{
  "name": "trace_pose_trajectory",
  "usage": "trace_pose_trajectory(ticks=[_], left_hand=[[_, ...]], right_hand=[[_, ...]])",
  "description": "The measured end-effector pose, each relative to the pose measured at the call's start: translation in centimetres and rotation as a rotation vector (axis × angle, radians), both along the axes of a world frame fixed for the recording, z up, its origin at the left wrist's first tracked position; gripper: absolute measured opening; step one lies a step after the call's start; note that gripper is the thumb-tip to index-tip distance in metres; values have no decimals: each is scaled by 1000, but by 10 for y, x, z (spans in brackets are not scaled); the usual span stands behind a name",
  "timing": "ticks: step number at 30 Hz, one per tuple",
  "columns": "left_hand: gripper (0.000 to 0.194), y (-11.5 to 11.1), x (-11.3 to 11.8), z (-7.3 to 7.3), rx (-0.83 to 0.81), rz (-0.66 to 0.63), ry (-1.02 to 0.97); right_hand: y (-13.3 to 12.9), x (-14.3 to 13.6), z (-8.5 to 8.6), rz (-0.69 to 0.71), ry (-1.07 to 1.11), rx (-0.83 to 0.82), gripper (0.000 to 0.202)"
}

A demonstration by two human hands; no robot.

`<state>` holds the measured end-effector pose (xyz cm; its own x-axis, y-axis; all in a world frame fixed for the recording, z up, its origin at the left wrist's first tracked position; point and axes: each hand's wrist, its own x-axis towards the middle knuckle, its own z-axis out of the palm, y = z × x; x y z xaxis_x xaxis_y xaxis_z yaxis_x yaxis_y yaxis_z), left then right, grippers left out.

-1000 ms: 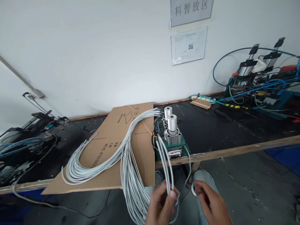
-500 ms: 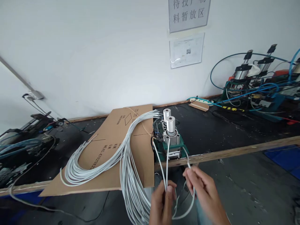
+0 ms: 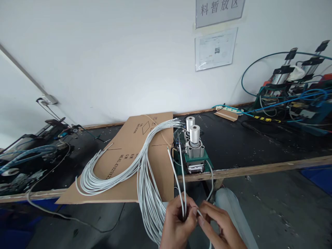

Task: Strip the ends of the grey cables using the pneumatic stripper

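On the wall, the upper sign (image 3: 220, 14), cut off by the top edge, reads 料暂放区 in its visible line; the clear-covered sheet (image 3: 216, 50) below it bears print too fine to read and a small dark square. The brown cardboard (image 3: 164, 166) on the near side of the black table (image 3: 243, 145) is printed "N.W:", "G.W:" and "MEAS:47X29X2", the last running under the cables, plus a diamond outline and smaller lettering towards its far edge.

The left hand (image 3: 180, 219) is closed, thumb and fingers clamped on two white cables (image 3: 182, 173) whose free ends stand up, leaning far and left. The right hand (image 3: 218, 223) is just beside it, thumb and forefinger pinched together on a thin white length (image 3: 199, 212) between the hands; which cable this belongs to cannot be told.

The large white cable bundle (image 3: 142, 157) lies on the cardboard in a loose S, its strands smooth and slim. One set of ends fans out at far right, beside the green-based device (image 3: 194, 152) with two silver cylinders; another curls at left. Other strands hang over the near edge, left of the left hand.
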<state>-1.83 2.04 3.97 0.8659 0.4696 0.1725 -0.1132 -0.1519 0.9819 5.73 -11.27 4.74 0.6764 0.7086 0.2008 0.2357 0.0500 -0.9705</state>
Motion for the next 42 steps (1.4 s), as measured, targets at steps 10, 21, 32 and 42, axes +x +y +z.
trace_pose_trajectory(ticks=[10, 21, 32, 42], left_hand=[[10, -2, 6, 26, 268, 8, -20], [14, 8, -1, 27, 243, -100, 68], [12, 4, 0, 27, 237, -115, 103], [16, 5, 4, 37, 191, -193, 92]], right_hand=[[-6, 10, 3, 7, -230, -40, 38], [-12, 13, 13, 46, -202, -13, 54], [-12, 14, -2, 91, -185, -69, 45], [-18, 16, 0, 52, -178, -62, 47]])
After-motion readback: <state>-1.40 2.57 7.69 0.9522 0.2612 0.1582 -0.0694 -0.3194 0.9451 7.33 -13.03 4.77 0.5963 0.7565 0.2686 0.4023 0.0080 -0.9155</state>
